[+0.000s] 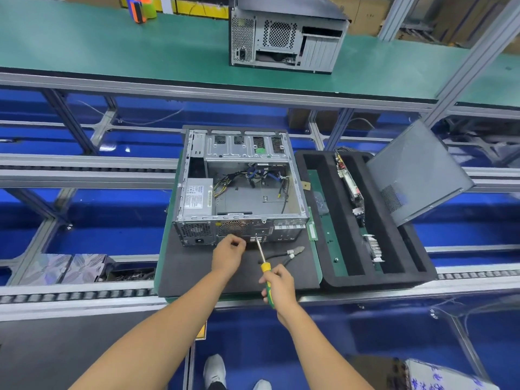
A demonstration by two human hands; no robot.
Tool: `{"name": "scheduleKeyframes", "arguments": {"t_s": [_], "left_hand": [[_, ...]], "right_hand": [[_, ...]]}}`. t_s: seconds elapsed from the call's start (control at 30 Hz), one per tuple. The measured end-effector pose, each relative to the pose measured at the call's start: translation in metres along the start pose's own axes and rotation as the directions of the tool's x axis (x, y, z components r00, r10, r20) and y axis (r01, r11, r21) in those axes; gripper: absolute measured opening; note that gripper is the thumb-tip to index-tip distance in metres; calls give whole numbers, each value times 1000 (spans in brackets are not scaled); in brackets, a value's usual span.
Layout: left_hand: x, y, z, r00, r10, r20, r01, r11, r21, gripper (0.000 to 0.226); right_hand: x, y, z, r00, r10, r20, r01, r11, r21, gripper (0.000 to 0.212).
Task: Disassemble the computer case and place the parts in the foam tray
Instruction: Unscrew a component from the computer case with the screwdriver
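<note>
A screwdriver point(266, 273) is gripped by the right hand point(278, 285), its tip at the computer case point(239, 192) ahead; the left hand point(228, 253) (fingers curled, contents unclear) is held beside it.

I am looking at a factory assembly line: aluminium-framed roller conveyor rails point(84, 294) run across a glossy blue floor point(281, 333), a long green-matted surface point(112, 52) carries another computer case point(284, 35), and cardboard boxes point(365, 12) are stacked behind it.

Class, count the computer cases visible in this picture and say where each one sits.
2: an open case on the dark mat before the person, and a closed case on the green shelf behind. Others may be hidden.
</note>
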State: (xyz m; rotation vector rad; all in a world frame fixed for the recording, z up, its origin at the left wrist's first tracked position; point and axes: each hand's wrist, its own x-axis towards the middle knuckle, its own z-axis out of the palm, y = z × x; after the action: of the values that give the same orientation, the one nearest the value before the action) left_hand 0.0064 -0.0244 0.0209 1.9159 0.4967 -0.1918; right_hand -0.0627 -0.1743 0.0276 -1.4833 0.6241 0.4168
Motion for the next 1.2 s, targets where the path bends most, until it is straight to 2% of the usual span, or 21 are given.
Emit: {"name": "scheduleKeyframes", "arguments": {"t_s": [0.1, 0.2, 0.33, 0.5, 0.6, 0.67, 0.7, 0.77, 0.83, 0.93, 1.1, 1.2], "left_hand": [[0, -12, -8, 996, 72, 60, -88, 934, 345, 5], [0, -21, -13, 981, 155, 115, -192, 821, 538, 9], [1, -29, -21, 970, 181, 162, -242, 762, 600, 17], [4, -34, -30, 979, 125, 164, -194, 827, 529, 17], [4, -34, -32, 983, 133, 129, -173, 908, 382, 15], [2, -28, -32, 988, 142, 63, -148, 983, 110, 20], [1, -24, -33, 990, 132, 45, -130, 990, -49, 26], [-2, -15, -37, 991, 124, 58, -101, 950, -295, 33], [-2, -6, -42, 984, 155, 89, -102, 895, -435, 30], [-2, 3, -51, 979, 172, 109, -93, 854, -512, 23], [-6, 7, -59, 993, 74, 88, 1, 757, -653, 21], [-11, 10, -58, 993, 65, 103, 22, 733, -679, 20]], "right_hand": [[0, 2, -4, 1000, 24, -12, -24, 1000, -5, 17], [2, 2, -4, 999, 34, -17, -34, 999, -13, 19], [1, 1, 1, 999, 43, 11, -42, 998, -50, 23], [0, -1, 10, 999, 30, 21, -28, 997, -77, 24], [-3, -1, 16, 999, 24, 33, -21, 996, -82, 24], [-4, -3, 20, 999, 17, 50, -14, 998, -66, 22], [-5, -4, 22, 998, 15, 66, -11, 998, -60, 22], [-7, -9, 29, 994, 3, 106, 4, 998, -66, 23], [-9, -16, 38, 990, -16, 142, 26, 997, -74, 27], [-10, -25, 55, 985, -20, 174, 35, 996, -83, 28], [-9, -30, 78, 979, -16, 205, 32, 997, -71, 23], [-10, -27, 85, 981, 0, 196, 2, 1000, -10, 22]]}}
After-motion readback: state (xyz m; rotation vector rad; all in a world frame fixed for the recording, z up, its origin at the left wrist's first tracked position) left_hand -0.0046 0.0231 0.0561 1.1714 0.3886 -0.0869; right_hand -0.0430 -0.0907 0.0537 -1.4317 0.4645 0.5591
